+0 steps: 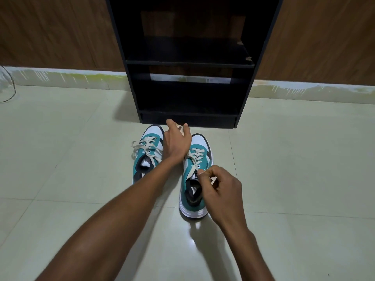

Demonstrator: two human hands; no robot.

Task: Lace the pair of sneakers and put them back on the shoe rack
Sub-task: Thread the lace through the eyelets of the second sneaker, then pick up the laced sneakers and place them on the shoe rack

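While fingers point(203, 173) pinch flat cream lace point(194, 159).

Floor point(294, 159): pale, glossy tiles with thin grout lines, reflecting light just below my hands.

Directly on it:
- Left sneaker point(147, 157), teal, white and black, laced, loose cream lace ends spilling to its outer side; just beside my left wrist.
- Right sneaker point(194, 191), same colours, standing under my right hand, close beside its mate.
- Shoe rack point(190, 63), black, open shelves, standing just beyond my left hand against the wall.
- Thin dark cable point(9, 86), far to my left by the skirting.
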